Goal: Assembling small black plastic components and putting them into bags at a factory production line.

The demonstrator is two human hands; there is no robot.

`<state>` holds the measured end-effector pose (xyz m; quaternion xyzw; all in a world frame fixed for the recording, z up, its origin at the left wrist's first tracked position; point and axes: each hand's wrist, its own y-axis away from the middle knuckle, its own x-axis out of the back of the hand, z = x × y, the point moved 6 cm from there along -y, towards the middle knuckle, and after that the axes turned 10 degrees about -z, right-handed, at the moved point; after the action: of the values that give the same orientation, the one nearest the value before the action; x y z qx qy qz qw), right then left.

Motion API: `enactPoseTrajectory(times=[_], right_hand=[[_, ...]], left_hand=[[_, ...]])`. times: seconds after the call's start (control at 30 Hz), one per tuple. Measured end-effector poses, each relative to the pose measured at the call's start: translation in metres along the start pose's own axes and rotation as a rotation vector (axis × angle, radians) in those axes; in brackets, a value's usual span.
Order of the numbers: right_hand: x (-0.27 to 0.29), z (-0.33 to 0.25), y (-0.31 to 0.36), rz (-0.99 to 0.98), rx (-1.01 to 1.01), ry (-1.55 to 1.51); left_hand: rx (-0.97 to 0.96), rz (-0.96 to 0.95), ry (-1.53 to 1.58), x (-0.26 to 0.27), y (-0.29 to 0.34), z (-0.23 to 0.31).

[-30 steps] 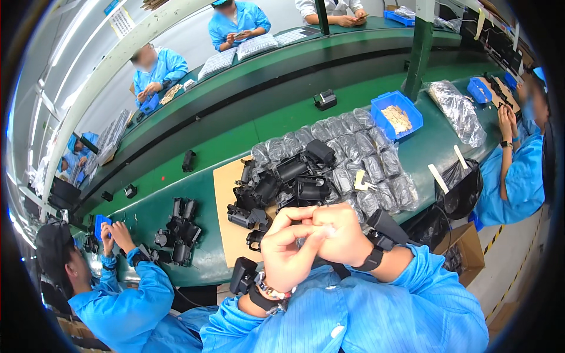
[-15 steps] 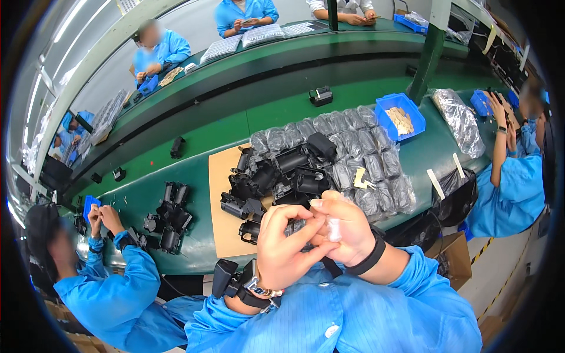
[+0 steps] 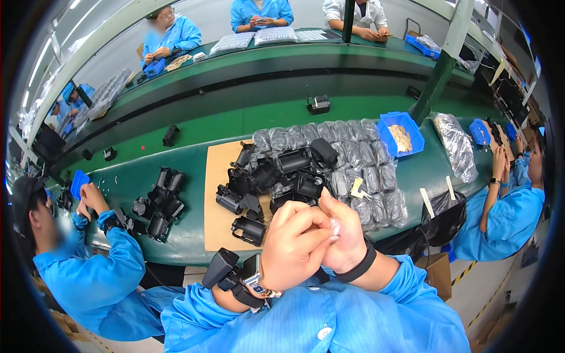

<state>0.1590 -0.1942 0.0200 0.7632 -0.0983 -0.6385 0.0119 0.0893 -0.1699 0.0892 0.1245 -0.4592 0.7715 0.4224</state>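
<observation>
My left hand (image 3: 296, 242) and my right hand (image 3: 346, 240) meet in front of my chest. A small crumpled piece of whitish clear plastic (image 3: 335, 229) is pinched in my left fingertips and lies against my right palm. My right thumb points up; the other right fingers curl behind my left hand, partly hidden. Just beyond them lie black plastic housings (image 3: 248, 230), heaped on a brown cardboard sheet (image 3: 219, 234) and partly over rows of bagged grey parts (image 3: 371, 176). Cream-coloured paper strips (image 3: 357, 189) rest on the bags.
A blue bin (image 3: 401, 134) of small beige pieces stands at the right, with a clear plastic bundle (image 3: 454, 147) beyond. More black housings (image 3: 159, 203) lie to the left. A black bag (image 3: 444, 220) hangs at the table edge. Co-workers sit on both sides and opposite.
My left fingers have closed into a tighter pinch on the plastic piece, and my right thumb has lifted upright. The whole view has shifted slightly.
</observation>
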Motion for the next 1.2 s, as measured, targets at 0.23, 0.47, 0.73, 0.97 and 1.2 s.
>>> enactPoseTrajectory(times=[0.23, 0.47, 0.73, 0.97, 1.2], right_hand=[[-0.011, -0.008, 0.009, -0.069, 0.153, 0.209], [-0.025, -0.018, 0.017, -0.141, 0.302, 0.327], [-0.018, -0.016, 0.020, -0.147, 0.136, 0.259], [-0.024, -0.032, 0.014, -0.301, 0.476, 0.441], [-0.027, -0.034, 0.018, -0.160, 0.575, 0.604]], left_hand=[[-0.079, 0.097, 0.020, -0.002, 0.005, 0.004], [-0.060, 0.095, 0.080, 0.002, 0.006, 0.005], [0.050, 0.237, 0.228, 0.006, 0.020, -0.002], [0.099, 0.123, 0.219, 0.002, 0.032, -0.016], [-0.358, 0.042, -0.232, 0.019, 0.016, 0.017]])
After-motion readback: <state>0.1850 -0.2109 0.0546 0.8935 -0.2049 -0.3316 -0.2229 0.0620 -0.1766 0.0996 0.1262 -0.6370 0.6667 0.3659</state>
